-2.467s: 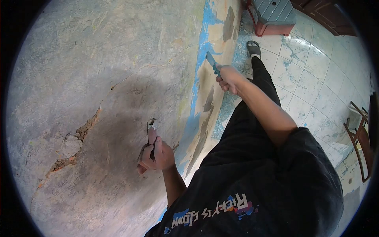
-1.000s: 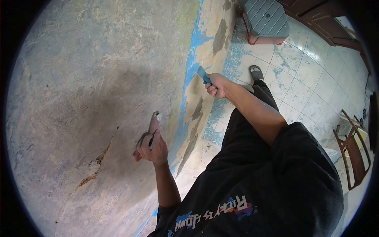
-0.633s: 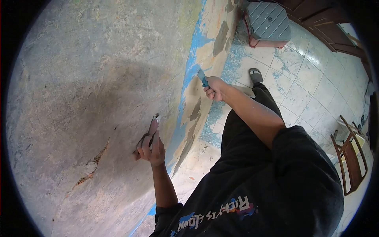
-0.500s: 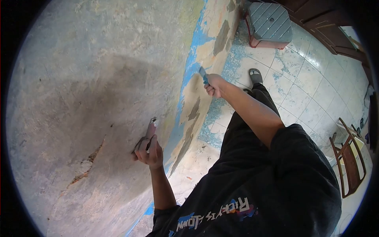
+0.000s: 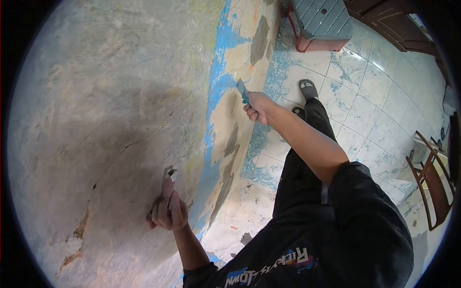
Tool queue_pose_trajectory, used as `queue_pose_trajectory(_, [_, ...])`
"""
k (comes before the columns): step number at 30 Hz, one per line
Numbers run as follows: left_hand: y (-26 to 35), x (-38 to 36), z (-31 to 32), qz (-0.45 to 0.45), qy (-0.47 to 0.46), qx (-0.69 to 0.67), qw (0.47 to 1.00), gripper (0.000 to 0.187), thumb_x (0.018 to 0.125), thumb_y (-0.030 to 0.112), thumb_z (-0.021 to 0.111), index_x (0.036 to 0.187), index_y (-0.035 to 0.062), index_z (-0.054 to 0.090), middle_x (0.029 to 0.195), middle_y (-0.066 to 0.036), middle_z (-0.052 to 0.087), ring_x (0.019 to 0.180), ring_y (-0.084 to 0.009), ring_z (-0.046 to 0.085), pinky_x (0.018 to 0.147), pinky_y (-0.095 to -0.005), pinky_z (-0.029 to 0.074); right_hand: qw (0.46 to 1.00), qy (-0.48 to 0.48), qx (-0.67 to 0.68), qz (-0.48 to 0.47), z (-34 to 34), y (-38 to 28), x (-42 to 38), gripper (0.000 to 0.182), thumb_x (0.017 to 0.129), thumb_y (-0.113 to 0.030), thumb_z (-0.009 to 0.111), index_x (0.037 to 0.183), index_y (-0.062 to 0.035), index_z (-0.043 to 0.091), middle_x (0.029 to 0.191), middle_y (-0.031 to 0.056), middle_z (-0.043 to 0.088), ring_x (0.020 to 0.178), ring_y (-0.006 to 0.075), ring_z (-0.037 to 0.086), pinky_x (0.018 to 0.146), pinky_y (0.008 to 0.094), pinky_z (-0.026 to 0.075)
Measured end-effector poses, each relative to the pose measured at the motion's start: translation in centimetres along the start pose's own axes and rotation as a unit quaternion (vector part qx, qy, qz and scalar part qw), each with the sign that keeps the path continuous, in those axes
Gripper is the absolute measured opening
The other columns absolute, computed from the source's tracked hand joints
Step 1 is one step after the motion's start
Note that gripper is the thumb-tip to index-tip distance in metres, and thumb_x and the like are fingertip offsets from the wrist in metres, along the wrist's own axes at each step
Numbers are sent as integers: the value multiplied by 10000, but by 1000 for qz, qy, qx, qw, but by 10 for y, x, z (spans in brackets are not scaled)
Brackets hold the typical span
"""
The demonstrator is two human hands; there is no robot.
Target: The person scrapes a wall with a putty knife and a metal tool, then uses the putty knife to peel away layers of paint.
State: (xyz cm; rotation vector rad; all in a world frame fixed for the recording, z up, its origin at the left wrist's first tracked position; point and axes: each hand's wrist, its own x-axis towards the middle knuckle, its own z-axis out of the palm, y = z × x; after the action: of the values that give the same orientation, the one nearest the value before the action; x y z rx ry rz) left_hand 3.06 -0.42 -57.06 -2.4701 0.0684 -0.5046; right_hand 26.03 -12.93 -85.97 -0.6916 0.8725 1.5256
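My right hand [image 5: 259, 108] is closed round the teal handle of a putty knife [image 5: 241, 87]. Its flat blade lies close over the wall, beside a ragged strip of blue paint [image 5: 222, 43] bordering a beige band. Lower left, in shadow, my left hand [image 5: 169, 213] grips a slim pinkish tool [image 5: 168, 186] with a shiny end pointing up in the view; I cannot tell its kind. That hand is near the bare, mottled grey wall [image 5: 110, 110]. A broken crack [image 5: 79, 230] with exposed orange-brown material runs to the left of it.
Blue paint flakes [image 5: 261, 149] litter the white tiled floor [image 5: 362, 115] along the wall's foot. A grey-topped step stool [image 5: 321, 21] with red sides stands at the upper right. A wooden chair [image 5: 432, 192] is at the far right, and dark wooden panels [image 5: 384, 21] line the top right corner.
The view has shifted, so the wall crack sits lower and further left. My left hand appears lower with its tool; the putty knife stays near the blue paint, slightly further from its edge.
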Motion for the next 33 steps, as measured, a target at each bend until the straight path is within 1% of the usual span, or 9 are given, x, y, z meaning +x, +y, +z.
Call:
queue_pose_trajectory(3, [-1, -5, 5, -3, 27, 10, 1000, 109, 862, 180, 801, 873, 232, 706, 901, 56, 591, 830, -138, 552, 848, -373, 347, 998, -14, -50, -33, 8, 16, -43, 245, 1071, -366, 413, 1042, -123, 396, 726, 26, 446, 447, 54, 270, 374, 224, 198])
queue_pose_trajectory(12, [2, -3, 6, -4, 25, 30, 999, 233, 793, 133, 857, 930, 243, 704, 925, 55, 590, 861, -147, 558, 886, -396, 357, 993, 1, -105, -56, 2, 15, -56, 277, 1068, -365, 429, 1073, -88, 429, 734, 27, 440, 470, 62, 289, 378, 230, 213])
queue_pose_trajectory(15, [1, -5, 9, 0, 44, 23, 999, 236, 791, 117, 854, 924, 248, 709, 924, 52, 592, 870, -149, 563, 888, -393, 353, 990, 5, -116, -76, 6, 19, -49, 382, 1060, -377, 433, 1106, -1, 480, 775, 91, 514, 499, 116, 377, 399, 290, 311])
queue_pose_trajectory(18, [3, -5, 9, -16, 35, 24, 999, 229, 790, 113, 852, 906, 250, 711, 916, 58, 592, 867, -149, 562, 884, -384, 349, 990, 4, -113, -84, 14, 20, -46, 383, 1055, -370, 426, 1069, 9, 482, 779, 102, 524, 503, 128, 396, 407, 302, 324])
queue_pose_trajectory(21, [6, -7, 14, -23, 47, 10, 999, 258, 749, 98, 892, 865, 246, 715, 931, 46, 616, 877, -162, 589, 864, -369, 346, 991, 9, -116, -68, 18, 18, -50, 313, 1057, -377, 436, 1028, -65, 439, 744, 65, 486, 482, 84, 323, 392, 255, 254])
queue_pose_trajectory(24, [21, -6, 18, -27, 11, -2, 1000, 269, 762, 101, 883, 868, 274, 706, 927, 55, 629, 860, -160, 594, 868, -390, 327, 988, 49, -119, -82, 2, 16, 3, 332, 1051, -392, 446, 1012, -62, 447, 739, 70, 492, 480, 89, 336, 388, 261, 261])
queue_pose_trajectory(27, [27, -5, 30, -25, 19, -9, 999, 165, 824, 147, 816, 814, 289, 731, 913, 74, 615, 866, -153, 590, 973, -441, 264, 995, 17, -77, -60, -4, 15, 30, 344, 1048, -399, 449, 1013, -57, 450, 730, 70, 489, 479, 94, 343, 386, 269, 268])
queue_pose_trajectory(30, [26, -11, 32, -18, 16, 13, 1000, 173, 827, 145, 809, 824, 300, 733, 914, 75, 620, 872, -150, 605, 995, -438, 247, 991, -3, -100, -89, 12, 19, -44, 336, 1060, -386, 429, 1024, -53, 447, 722, 68, 476, 486, 89, 339, 394, 254, 268])
queue_pose_trajectory(33, [28, -13, 38, -23, 23, 19, 999, 167, 839, 151, 797, 823, 303, 732, 920, 77, 622, 878, -148, 613, 1009, -443, 239, 989, 8, -111, -97, 14, 22, -45, 335, 1067, -383, 421, 1050, -49, 445, 729, 65, 471, 493, 86, 340, 396, 250, 269])
